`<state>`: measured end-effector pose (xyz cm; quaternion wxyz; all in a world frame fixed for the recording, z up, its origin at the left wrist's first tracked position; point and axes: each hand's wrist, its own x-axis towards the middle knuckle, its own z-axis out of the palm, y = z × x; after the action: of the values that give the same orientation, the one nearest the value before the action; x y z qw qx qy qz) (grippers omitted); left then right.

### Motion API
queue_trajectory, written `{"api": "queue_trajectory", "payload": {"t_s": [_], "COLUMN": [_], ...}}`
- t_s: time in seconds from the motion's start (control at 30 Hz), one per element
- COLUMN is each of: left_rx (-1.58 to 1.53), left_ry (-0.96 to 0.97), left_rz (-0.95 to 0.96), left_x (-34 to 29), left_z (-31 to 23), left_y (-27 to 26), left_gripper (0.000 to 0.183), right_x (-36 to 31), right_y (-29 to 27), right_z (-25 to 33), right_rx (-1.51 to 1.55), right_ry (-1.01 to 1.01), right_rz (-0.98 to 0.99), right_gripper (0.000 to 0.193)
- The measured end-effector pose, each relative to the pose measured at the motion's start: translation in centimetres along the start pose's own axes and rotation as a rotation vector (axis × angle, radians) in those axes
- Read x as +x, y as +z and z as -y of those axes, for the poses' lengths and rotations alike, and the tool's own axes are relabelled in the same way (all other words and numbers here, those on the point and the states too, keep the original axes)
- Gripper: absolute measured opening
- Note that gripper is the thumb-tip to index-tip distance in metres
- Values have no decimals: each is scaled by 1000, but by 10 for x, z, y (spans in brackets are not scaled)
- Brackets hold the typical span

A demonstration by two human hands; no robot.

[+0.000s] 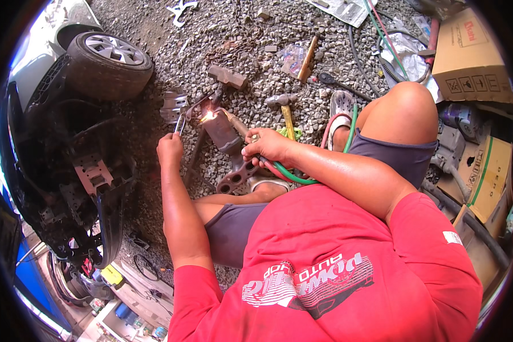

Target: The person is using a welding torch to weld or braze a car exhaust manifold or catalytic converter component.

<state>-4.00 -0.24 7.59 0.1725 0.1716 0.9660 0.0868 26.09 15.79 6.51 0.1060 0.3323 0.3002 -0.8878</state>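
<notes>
Exhaust manifold [221, 135], on gravel [256, 45]: by my judgement heavy, rigid, hot at its glowing end; best held by the holed flange [241, 172]. To its left: left hand [170, 150], closed around pliers [180, 123]. To its right: right hand [266, 145], wrapped around gas torch [237, 123].

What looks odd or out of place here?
Bare skin near heat: the ungloved left hand holds a slim silver metal tool close to the bright white-orange glow on the rusty brown metal pipe assembly.
</notes>
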Motion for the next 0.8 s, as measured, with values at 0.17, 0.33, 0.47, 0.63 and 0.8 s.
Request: {"api": "queue_trajectory", "payload": {"t_s": [0.17, 0.33, 0.47, 0.63, 0.8], "left_rx": [-1, -1, 1, 14, 17], "left_ry": [-2, -10, -15, 0, 9], "left_rz": [8, 18, 25, 14, -2], "left_x": [2, 3, 2, 3, -1], "left_z": [2, 2, -1, 0, -5], "left_y": [1, 2, 2, 4, 5], "left_gripper": [39, 39, 38, 38, 38], "right_x": [2, 2, 2, 1, 0], "right_y": [-1, 0, -1, 0, -1], "right_z": [-1, -2, -2, -1, 0], "right_rx": [-3, -8, -6, -5, 9], "right_ry": [-3, -10, -6, -3, 3], "right_rz": [-1, -13, -26, -13, -16], "right_gripper": [25, 25, 25, 25, 25]}}
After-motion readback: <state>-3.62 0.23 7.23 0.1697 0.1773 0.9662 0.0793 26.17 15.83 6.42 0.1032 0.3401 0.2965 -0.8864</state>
